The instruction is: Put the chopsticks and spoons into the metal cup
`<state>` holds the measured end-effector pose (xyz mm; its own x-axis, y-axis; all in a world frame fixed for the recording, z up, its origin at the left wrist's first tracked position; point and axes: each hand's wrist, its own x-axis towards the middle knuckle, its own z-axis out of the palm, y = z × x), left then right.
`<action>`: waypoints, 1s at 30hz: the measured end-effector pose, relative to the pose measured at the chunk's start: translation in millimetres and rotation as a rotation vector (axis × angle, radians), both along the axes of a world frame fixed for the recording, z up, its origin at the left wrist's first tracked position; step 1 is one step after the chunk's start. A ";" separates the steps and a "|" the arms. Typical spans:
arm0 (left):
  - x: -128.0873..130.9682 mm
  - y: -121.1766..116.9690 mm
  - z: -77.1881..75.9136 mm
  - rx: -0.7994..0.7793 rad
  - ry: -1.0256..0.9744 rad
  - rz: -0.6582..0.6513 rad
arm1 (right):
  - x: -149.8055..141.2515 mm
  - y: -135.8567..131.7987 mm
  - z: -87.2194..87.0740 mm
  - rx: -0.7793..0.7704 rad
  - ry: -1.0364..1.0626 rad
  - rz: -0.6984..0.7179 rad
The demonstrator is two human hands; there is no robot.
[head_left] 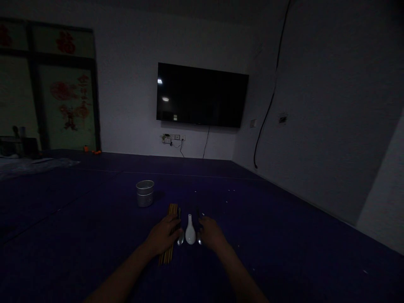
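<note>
My left hand [162, 235] lies over a bundle of wooden chopsticks [167, 255], with its thumb and fingers apart. Its thumb reaches a metal spoon [180, 240] just right of the chopsticks. In the middle, between both hands, a white soup spoon [190, 234] lies with its handle pointing away from me. My right hand [212, 232] rests beside a second metal spoon [199, 240], fingers bent and somewhat apart at its handle. That handle is dark and hard to make out. Behind the chopsticks, to the left, stands a metal cup [145, 194].
Everything lies on a wide dark blue surface [94, 210] with small white specks. Crumpled plastic [34, 166] lies far left. A television [202, 96] hangs on the back wall above sockets. A black cable [268, 109] runs down the right wall. The room is dim.
</note>
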<state>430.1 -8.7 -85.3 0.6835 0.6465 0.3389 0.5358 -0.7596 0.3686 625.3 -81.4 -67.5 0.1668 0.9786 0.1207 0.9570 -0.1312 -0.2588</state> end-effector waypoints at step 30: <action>-0.9 3.2 -3.2 0.002 -0.015 -0.018 | -1.2 3.0 -8.1 -0.023 0.015 0.059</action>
